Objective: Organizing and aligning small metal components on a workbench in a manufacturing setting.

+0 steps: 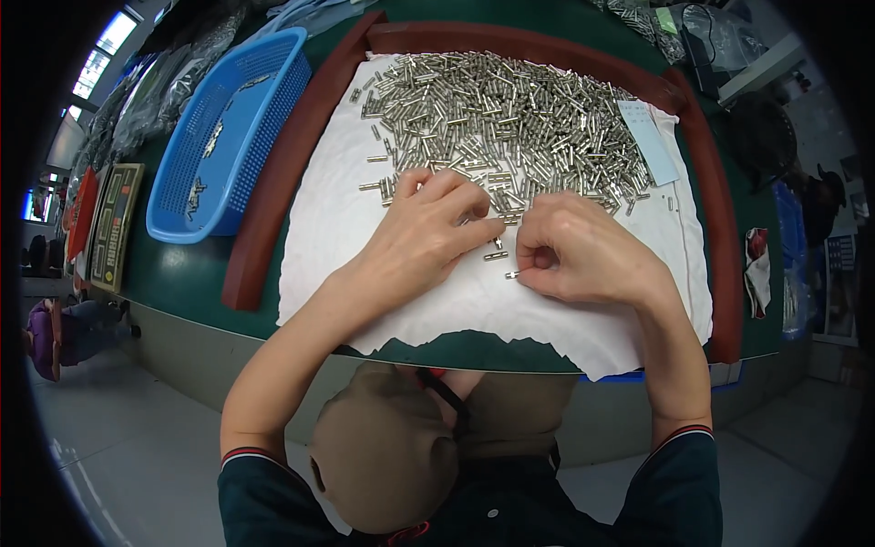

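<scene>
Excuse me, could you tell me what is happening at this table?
A person is handling small metal pins with bare hands. The right hand has a small metal pin in its grip, over the white cloth. The left hand is at the near edge of a large pile of pins; whether it holds one is unclear. A reddish-brown frame borders the cloth on three sides, and the blue basket at left contains some metal pieces.

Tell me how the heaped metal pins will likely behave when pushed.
The metal pins look cylindrical, so they would probably roll. Their shiny surfaces suggest a slippery pinch. Heaped loosely in many directions, they would likely scatter rather than move as one.
</scene>
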Action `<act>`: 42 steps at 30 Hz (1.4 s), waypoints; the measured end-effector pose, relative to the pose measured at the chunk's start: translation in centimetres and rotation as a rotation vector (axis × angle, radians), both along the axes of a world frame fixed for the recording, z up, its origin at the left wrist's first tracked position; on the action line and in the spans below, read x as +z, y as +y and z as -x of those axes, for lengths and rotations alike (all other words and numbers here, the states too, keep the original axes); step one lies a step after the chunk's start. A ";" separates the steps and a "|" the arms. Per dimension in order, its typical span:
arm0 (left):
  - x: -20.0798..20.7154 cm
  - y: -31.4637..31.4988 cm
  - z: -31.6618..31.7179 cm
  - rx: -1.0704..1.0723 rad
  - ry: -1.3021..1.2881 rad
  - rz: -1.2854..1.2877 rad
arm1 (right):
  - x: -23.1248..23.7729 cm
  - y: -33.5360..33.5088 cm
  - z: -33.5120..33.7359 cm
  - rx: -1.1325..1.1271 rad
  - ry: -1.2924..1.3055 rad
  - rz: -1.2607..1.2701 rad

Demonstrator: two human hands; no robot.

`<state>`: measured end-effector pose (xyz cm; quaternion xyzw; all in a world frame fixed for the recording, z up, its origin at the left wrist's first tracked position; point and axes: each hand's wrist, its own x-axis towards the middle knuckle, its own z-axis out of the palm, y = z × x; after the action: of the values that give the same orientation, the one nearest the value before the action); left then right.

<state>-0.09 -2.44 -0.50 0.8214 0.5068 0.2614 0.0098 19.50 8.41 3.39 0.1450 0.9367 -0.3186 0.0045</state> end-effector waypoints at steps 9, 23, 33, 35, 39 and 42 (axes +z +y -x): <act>-0.2 0.1 -0.1 -0.007 -0.074 -0.001 | -0.2 -0.9 0.4 -0.052 0.121 -0.039; 0.1 -1.6 -1.7 0.155 -0.203 0.043 | -1.2 -0.5 0.5 -0.055 0.276 -0.147; 0.4 -2.6 -0.7 0.294 -0.097 -0.060 | -1.4 0.0 0.3 -0.195 0.325 -0.298; 0.3 -2.6 -0.7 0.331 -0.116 -0.031 | -1.6 0.0 0.3 -0.179 0.330 -0.295; -0.3 -2.2 -0.6 0.320 -0.125 -0.020 | -2.5 0.0 0.6 -0.140 0.408 -0.336; -0.5 -1.8 -0.6 0.312 -0.125 -0.035 | -2.8 -0.2 0.9 -0.143 0.458 -0.335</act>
<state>0.50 -4.25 -0.99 0.7149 0.6219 0.3192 -0.0138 18.59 8.26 0.57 0.1334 0.9403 -0.1835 -0.2535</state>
